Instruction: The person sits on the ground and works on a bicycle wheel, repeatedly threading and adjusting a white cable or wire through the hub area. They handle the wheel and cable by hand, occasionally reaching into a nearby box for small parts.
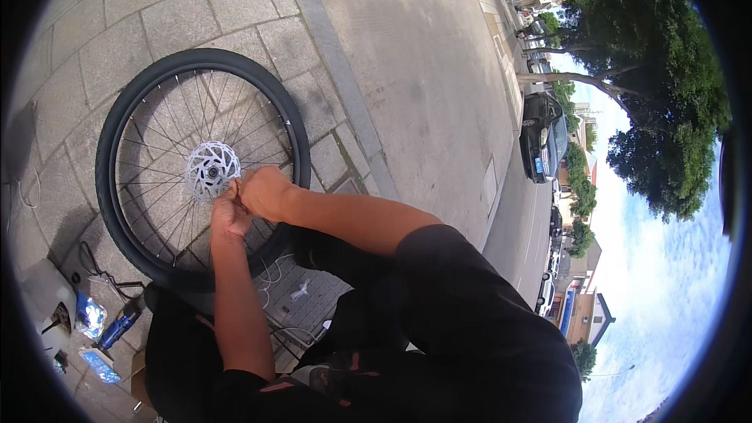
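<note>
A bicycle wheel with a black tyre (296, 129) and thin spokes faces me, just beyond my knees. At its hub sits a silver brake disc (205, 158) with cut-out slots. My left hand (230, 215) is closed by the disc's lower right edge, its fingertips pressed together. Against it, slightly to the right, my right hand (266, 193) is also closed, with its back toward me. Both sets of fingertips meet beside the disc. Whatever they pinch, if anything, is hidden or too small to name.
Left of my legs lie a blue and black tool (119, 326), shiny blue packets (91, 315) and dark cords (100, 270). A grey ridged mat or crate top (301, 291) with white cable is by my knees. Paving stones surround the wheel; a black car (540, 137) stands by the road.
</note>
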`<state>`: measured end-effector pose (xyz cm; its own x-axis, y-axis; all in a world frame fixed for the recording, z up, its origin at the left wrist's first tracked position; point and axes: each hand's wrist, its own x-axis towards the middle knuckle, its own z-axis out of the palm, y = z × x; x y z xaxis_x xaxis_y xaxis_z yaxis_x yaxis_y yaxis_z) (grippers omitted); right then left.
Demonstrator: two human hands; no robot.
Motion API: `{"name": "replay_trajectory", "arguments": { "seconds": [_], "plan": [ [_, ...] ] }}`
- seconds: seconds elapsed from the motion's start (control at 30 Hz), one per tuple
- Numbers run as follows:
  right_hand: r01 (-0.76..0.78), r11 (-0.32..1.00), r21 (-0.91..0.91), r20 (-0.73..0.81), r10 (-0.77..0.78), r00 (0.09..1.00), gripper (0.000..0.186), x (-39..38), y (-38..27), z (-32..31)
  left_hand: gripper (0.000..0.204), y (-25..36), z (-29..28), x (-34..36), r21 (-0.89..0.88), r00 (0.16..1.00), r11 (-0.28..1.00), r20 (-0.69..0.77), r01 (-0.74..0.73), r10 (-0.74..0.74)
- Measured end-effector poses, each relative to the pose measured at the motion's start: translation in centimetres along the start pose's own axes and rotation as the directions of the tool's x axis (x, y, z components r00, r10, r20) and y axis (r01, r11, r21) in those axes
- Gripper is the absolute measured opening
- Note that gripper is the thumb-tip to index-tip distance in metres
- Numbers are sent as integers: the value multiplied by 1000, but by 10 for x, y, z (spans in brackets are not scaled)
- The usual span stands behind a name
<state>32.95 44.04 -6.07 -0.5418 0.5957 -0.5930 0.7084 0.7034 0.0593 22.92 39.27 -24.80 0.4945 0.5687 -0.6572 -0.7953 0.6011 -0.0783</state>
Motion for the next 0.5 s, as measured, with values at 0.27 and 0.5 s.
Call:
{"name": "replay_trajectory", "arguments": {
  "seconds": [0.27,0.5],
  "plan": [
    [-310,815,489,-45,379,924,23,12,-10,50,26,-4,9,-4,61,995,998,90,28,-34],
    [-432,-227,873,481,547,685,39,14,-25,26,24,1,-16,19,21,977,996,193,91,-93]
  ]
}}
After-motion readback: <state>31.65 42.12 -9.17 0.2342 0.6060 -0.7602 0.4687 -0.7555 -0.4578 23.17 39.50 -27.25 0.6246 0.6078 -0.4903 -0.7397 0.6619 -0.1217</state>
